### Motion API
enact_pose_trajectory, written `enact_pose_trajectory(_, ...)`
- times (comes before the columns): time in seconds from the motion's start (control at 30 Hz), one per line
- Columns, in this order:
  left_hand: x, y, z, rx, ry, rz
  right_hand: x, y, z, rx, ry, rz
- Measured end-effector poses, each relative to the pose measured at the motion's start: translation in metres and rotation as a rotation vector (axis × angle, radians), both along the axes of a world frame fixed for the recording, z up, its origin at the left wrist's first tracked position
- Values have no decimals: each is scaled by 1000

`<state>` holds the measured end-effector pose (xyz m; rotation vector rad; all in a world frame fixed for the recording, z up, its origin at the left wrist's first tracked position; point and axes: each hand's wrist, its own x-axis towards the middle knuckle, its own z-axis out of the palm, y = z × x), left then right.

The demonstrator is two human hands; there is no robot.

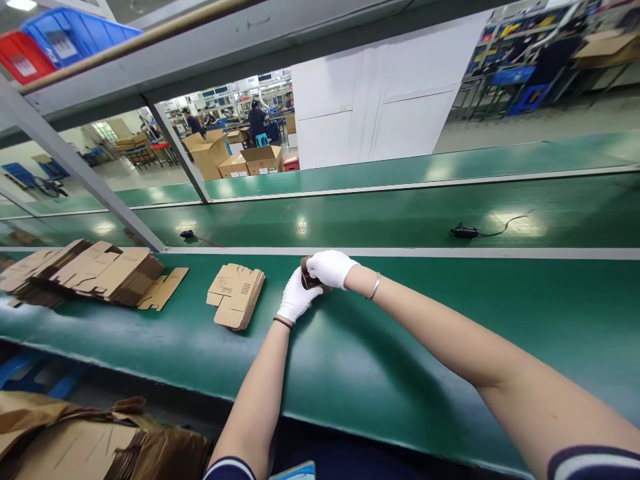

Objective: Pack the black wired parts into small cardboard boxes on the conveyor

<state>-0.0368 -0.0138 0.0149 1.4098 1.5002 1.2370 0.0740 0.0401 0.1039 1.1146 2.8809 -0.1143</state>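
My left hand (295,297), in a white glove, is closed around the near left side of a small brown cardboard box (306,275) above the green table. From the upper right my right hand (331,268), gloved too, grips the same box with its fingers at the top edge. Both hands cover most of the box, so its full shape is hidden; its inside looks dark. Just left of my hands lies a short stack of flat, die-cut cardboard boxes (235,297) with printing on the top one.
Larger piles of flat cardboard (107,270) lie at the left. Behind a pale rail (400,253), a green belt (350,220) carries two black cabled devices, one at the right (465,231). A grey post (100,160) stands at left. Below is an opened paper-wrapped cardboard bundle (75,447).
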Motion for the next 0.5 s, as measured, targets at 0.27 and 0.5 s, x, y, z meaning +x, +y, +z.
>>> enact_pose_trajectory(0.27, -6, -2, -6, 67, 18, 30, -15, -11, -20, -41, -132, 67)
enact_pose_trajectory(0.5, -1, -5, -8, 56, 84, 40, 5, -36, -42, 58, -61, 58)
